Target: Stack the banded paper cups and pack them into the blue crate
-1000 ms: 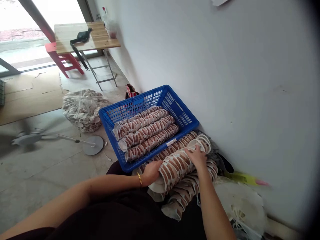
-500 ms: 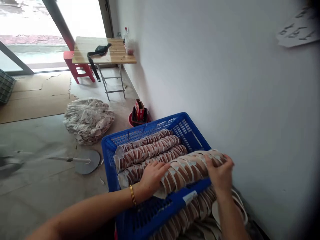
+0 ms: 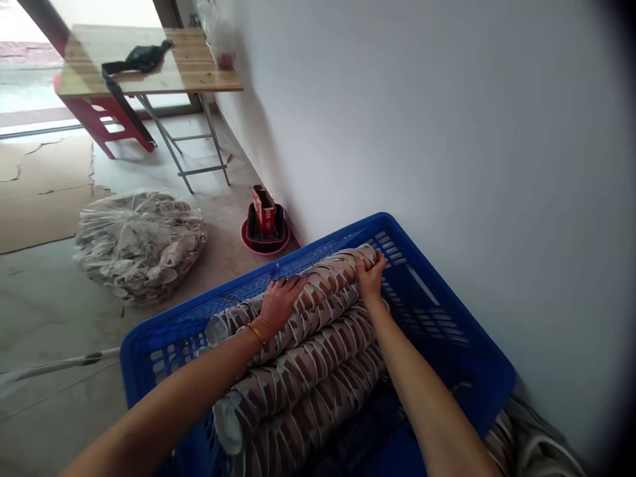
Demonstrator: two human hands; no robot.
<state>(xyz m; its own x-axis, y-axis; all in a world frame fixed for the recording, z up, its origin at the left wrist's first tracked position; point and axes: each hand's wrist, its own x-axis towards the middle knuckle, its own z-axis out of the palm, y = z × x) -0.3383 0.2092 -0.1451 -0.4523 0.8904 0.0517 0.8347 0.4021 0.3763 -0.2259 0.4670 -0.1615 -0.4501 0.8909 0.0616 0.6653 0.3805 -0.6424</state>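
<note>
I see both hands down in the blue crate point(image 3: 447, 344), which sits on the floor close against the white wall point(image 3: 447, 132). My left hand point(image 3: 281, 301) lies palm down on the top roll point(image 3: 318, 291), fingers curled over it and gripping it near its middle; a gold bangle point(image 3: 257, 333) shows at the wrist. My right hand point(image 3: 370, 275) clasps the far end of the same roll, fingers wrapped round the end nearest the wall.

The roll is a long nested stack of brown-and-white paper pieces, lying on its side on top of more rolls point(image 3: 308, 371) of the same kind, touching them. These lie side by side in the crate, running from its near left corner toward the wall side. The right part of the crate floor is bare.

Beyond the crate, near the wall, a red box stands in a small basin point(image 3: 265, 235). To the left of it a clear bag point(image 3: 139, 242) full of loose paper pieces rests on the floor, well apart from the crate. Farther back stands a wooden surface point(image 3: 199, 66) with a dark bag point(image 3: 139, 58) on it, and a red stool point(image 3: 106, 122) beside it.
</note>
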